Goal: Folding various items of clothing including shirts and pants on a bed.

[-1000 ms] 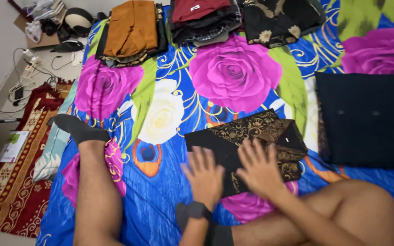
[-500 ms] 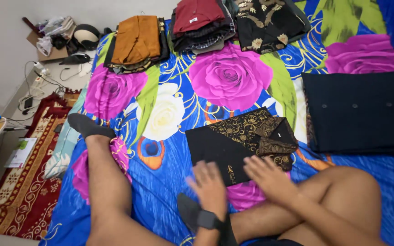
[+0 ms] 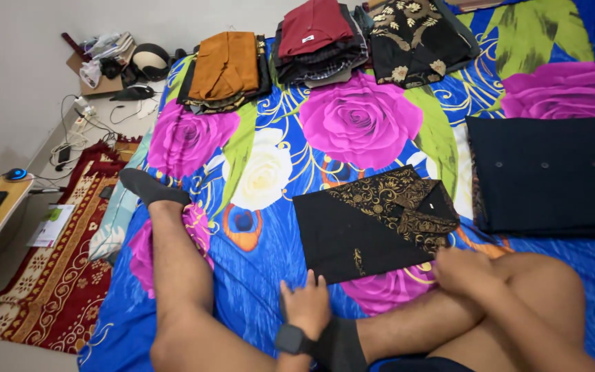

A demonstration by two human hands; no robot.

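The left hand [image 3: 306, 304], with a dark wristband, lies flat and empty on the blue floral bedsheet [image 3: 256, 269]. The right hand [image 3: 464, 270] rests open, holding nothing, just beside the folded black, gold-patterned shirt [image 3: 370, 224] beyond them.

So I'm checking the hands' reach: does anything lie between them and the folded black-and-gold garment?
Nothing visible does. The left hand lies on the bedsheet just below the folded black-and-gold garment, fingertips near its lower edge. The right hand sits at its lower right corner. Only bare sheet lies between.
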